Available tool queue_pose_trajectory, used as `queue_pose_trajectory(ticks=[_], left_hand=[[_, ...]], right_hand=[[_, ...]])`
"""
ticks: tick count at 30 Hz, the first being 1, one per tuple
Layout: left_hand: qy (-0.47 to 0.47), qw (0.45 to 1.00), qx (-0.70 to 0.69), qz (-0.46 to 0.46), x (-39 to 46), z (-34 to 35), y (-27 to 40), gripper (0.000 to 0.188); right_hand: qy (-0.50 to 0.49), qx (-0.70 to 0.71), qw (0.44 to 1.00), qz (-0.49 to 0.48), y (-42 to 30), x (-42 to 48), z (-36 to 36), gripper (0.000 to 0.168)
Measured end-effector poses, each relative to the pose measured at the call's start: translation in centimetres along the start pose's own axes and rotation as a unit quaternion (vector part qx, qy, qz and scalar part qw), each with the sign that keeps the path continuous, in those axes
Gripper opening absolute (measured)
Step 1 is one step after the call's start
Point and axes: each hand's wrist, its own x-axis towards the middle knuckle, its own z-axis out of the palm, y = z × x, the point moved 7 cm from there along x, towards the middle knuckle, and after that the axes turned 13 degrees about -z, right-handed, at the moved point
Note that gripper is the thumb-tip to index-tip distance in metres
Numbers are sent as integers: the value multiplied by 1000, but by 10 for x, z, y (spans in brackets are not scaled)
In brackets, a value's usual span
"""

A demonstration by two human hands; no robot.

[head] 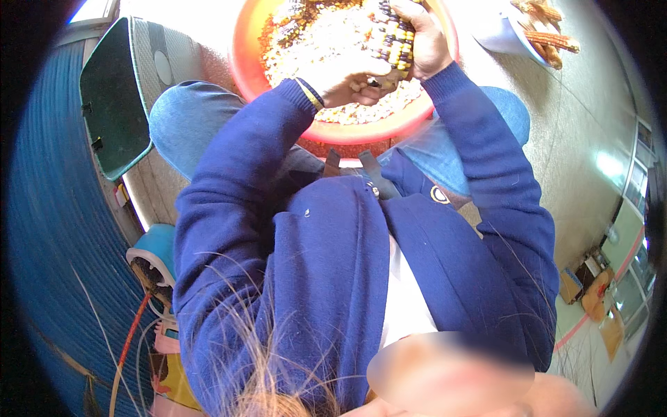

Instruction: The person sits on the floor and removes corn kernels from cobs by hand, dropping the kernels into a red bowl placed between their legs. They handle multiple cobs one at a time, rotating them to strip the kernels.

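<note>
A corn cob (394,41) with black and yellow kernels is held up over a red-orange plastic tub (341,134). My right hand (431,44) wraps the cob's far side, its thumb near the top end. From the other side my left hand (346,78) grips the cob's lower end, the fingers curled under a pale, stripped-looking part. Strong glare washes out much of this hand. Loose corn kernels (350,113) in white, yellow and orange fill the tub below. Another dark-kernelled cob (291,23) lies among them at the upper left.
Bare cobs (552,39) stick out of a white container (492,35) at the upper right. A green-lined bin (117,104) stands left, beside my knee (190,122). Behind it are a blue corrugated surface (49,208) and a broom (133,333). Boxes (571,285) lie at far right.
</note>
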Motion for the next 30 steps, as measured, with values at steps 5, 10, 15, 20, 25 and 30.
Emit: queue_pose_trajectory(ticks=[5,10,15,20,25,30], left_hand=[[26,997,68,15,5,-19,-12,37],[159,949,260,75,-7,3,13,30],[178,954,216,105,-6,-3,17,16],[161,970,172,54,-6,-3,14,30],[154,965,209,40,-9,-3,13,23],[186,953,228,70,-10,-1,13,17]], right_hand=[[-84,-80,993,-27,-9,-2,15,41],[-95,-112,985,-89,-9,2,11,50],[-53,-176,977,-106,-6,4,1,41],[2,-187,979,-81,-10,3,6,37],[-59,-173,980,-78,-14,3,18,39],[-55,-204,970,-123,-13,5,15,43]])
